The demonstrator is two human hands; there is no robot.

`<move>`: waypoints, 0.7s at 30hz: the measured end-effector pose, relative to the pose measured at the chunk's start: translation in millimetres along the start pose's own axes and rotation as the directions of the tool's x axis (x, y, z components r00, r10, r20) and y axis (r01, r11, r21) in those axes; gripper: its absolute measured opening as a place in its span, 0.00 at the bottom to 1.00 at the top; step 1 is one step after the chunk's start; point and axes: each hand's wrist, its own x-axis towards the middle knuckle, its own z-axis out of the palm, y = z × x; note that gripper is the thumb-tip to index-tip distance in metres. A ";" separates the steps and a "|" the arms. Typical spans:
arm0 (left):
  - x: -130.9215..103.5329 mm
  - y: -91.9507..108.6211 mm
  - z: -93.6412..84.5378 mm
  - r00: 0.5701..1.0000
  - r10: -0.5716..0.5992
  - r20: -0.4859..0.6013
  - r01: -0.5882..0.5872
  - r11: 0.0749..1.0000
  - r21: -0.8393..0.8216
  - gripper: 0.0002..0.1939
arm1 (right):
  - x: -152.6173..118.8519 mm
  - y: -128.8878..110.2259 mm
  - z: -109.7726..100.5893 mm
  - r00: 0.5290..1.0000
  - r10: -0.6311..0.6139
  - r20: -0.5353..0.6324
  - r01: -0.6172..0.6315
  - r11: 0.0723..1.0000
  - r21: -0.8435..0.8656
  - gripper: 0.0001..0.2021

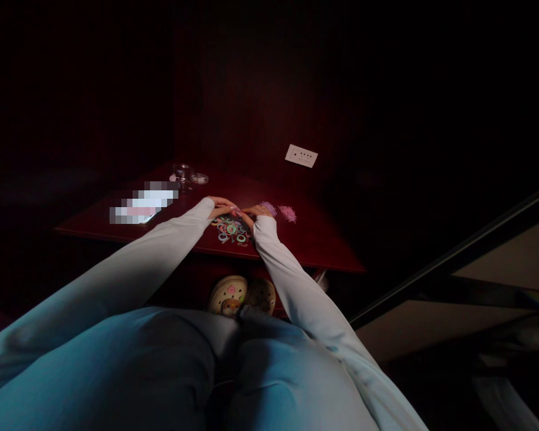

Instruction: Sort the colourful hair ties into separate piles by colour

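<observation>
My left hand (221,206) and my right hand (252,214) meet above the dark red table (309,242), their fingers bent toward each other. Between the fingertips is something small and pinkish, too small to name. Just below my hands lies a loose pile of colourful rings (231,229), some round and some elongated. Beyond my right wrist sits a small purple pile (268,208), and to its right a pink spiky pile (288,214).
A blurred-out bright phone-like object (150,206) lies on the table's left part. Behind it stand a clear jar (183,173) and a small round clear dish (200,178). A white socket plate (301,156) is on the back wall. Cream clogs (230,293) show below the table edge.
</observation>
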 end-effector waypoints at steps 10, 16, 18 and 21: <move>-23.5 27.5 11.8 0.998 0.053 -0.041 -0.054 0.998 -0.035 0.32 | 3.2 3.2 2.4 1.000 0.007 0.022 -0.009 0.999 0.052 0.13; -23.7 29.4 13.0 0.998 0.059 -0.015 -0.059 0.997 -0.043 0.29 | 2.0 5.6 4.5 0.999 0.029 0.031 -0.033 0.988 0.148 0.15; -22.8 27.7 13.6 0.997 0.068 -0.023 -0.069 0.996 -0.049 0.30 | 2.3 5.3 7.0 0.999 0.043 0.021 -0.045 0.987 0.152 0.15; -20.2 24.1 14.0 0.995 0.086 -0.054 -0.088 0.995 -0.050 0.32 | 5.9 9.2 10.1 0.998 0.054 -0.012 -0.051 0.986 0.160 0.15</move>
